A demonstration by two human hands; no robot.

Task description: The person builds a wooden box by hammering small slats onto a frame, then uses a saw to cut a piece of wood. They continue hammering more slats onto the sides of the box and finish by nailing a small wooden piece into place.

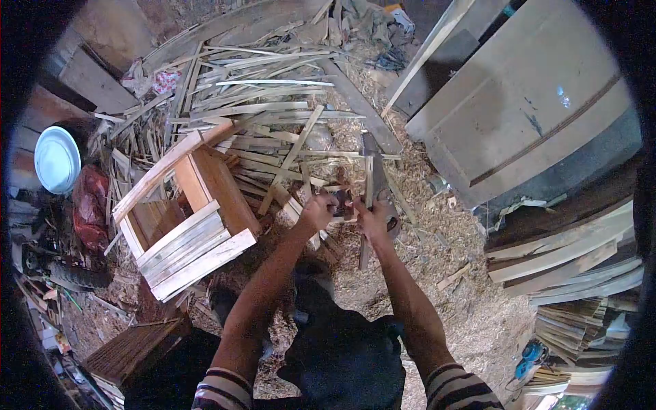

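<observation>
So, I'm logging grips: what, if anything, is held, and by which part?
The right hand seems to grip a narrow wood strip partway along; whether the left hand holds anything can't be told.

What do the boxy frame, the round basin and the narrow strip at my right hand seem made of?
Boxy frame: probably wood, with a smooth orange-brown side and pale, streaked front boards.
Round basin: perhaps plastic or enamelled metal; its pale, smooth shine leaves both open.
Narrow strip at your right hand: likely unfinished wood, dull brown and straight-edged.

Sleeves with dark and pale stripes, dark clothing between
</observation>
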